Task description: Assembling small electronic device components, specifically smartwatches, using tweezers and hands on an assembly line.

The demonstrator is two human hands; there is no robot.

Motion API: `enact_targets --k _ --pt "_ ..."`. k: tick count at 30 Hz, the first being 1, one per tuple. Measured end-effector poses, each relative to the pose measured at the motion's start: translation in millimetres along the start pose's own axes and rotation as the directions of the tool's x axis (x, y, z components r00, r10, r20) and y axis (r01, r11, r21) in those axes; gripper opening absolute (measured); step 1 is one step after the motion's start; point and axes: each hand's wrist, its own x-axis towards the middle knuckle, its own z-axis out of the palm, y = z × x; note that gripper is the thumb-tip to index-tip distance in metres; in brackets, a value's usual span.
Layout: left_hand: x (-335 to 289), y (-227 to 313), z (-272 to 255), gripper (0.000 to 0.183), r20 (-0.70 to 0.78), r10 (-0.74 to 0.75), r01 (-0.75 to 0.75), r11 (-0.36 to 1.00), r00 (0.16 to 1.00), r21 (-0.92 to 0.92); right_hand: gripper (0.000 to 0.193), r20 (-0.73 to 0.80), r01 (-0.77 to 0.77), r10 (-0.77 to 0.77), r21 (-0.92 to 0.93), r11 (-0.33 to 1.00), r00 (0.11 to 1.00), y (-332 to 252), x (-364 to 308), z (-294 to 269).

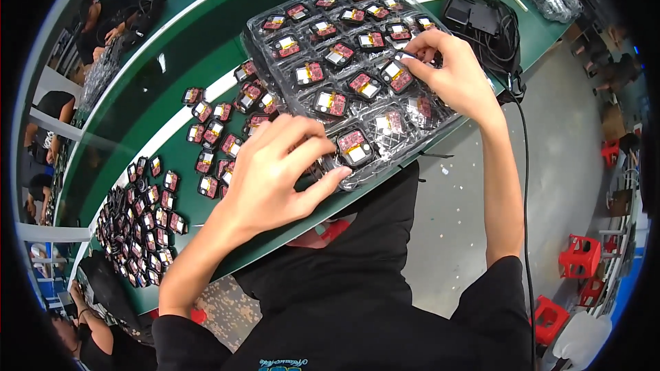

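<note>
Head view, from where I stand: green tabletop (pixel 275 244), clear plastic tray (pixel 297 104) lying along its near edge. Tray pockets carry small black-cased gadgets with red, yellow and white faces.

Right hand (pixel 450 72): grip closed, thumb and forefinger pinching one gadget (pixel 397 77) at its upper edge; that gadget sits tilted over the tray's right half.

Left hand (pixel 275 172): at the tray's near-left corner, thumb and fingers apart, beside a second gadget (pixel 354 148) in the corner pocket. Cannot tell whether this grip holds anything.

Loose gadgets (pixel 214 130) lie scattered left of the tray; a dense heap (pixel 141 227) of them lies farther left, toward the tabletop's left end. Black cable bundle (pixel 485 20) beyond the tray, toward the right end. Red stool (pixel 579 256) on the floor, well apart.
</note>
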Motion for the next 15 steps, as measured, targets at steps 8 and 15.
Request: enact_targets --k 8,15 --pt "-42 -64 -24 0.029 -0.207 -0.222 0.237 0.97 0.953 0.047 0.021 0.016 -0.115 0.119 0.422 0.899 0.993 31 -11 -53" --pt "-65 -146 -47 0.058 -0.115 -0.473 0.484 0.869 0.874 0.104 0.018 0.045 -0.198 0.196 0.044 0.979 0.98 62 -47 -70"
